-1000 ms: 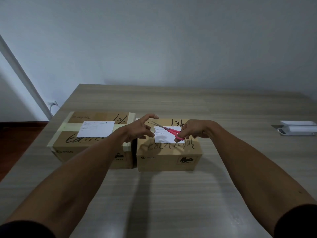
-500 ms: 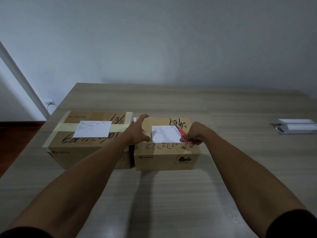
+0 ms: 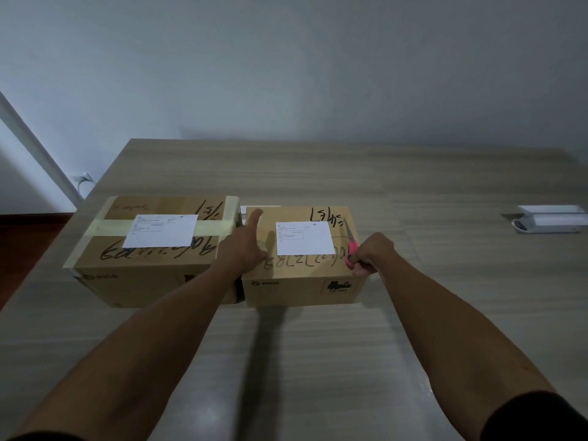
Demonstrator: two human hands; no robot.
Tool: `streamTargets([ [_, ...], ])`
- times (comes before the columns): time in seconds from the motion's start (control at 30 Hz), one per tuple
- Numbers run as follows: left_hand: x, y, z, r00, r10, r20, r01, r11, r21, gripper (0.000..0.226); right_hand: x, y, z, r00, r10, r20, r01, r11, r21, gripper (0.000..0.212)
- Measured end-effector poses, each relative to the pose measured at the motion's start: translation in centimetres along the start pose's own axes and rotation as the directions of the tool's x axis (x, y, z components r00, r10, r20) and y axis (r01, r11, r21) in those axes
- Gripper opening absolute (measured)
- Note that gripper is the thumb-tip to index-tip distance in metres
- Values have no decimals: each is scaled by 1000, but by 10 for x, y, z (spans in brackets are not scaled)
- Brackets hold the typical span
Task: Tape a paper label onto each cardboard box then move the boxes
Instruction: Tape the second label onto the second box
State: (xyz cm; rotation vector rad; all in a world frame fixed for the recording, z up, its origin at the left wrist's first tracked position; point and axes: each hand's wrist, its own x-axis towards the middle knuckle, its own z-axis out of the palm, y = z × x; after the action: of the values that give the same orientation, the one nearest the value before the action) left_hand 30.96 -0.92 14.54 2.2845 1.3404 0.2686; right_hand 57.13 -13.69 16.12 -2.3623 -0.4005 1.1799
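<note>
Pressing flat, fingers straight, left hand rests on right box near the table's left edge, beside its label. Right hand grips pink scissors at that box's right edge. Left box touching alongside, label taped.

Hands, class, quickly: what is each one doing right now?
Left hand: open, fingers straight, resting on the right box.
Right hand: closed around pink scissors.
</note>
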Motion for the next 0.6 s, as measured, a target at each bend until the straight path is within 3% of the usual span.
streamTargets([
  [0.1,4,1,2,999,13,-46,-13,1000,3,99,1,-6,0,999,-34,-26,34,999,-9,32],
  [0.2,7,2,6,996,14,-88,-12,1000,18,93,10,-8,0,999,33,-3,-33,999,29,41],
  [0.4,17,3,16,994,-3,-114,4,1000,5,88,20,-5,2,999,29,-27,-28,999,38,39],
  [0.6,18,4,21,993,6,-118,-10,999,-36,84,21,-7,3,986,-133,-96,125,988,-89,35],
])
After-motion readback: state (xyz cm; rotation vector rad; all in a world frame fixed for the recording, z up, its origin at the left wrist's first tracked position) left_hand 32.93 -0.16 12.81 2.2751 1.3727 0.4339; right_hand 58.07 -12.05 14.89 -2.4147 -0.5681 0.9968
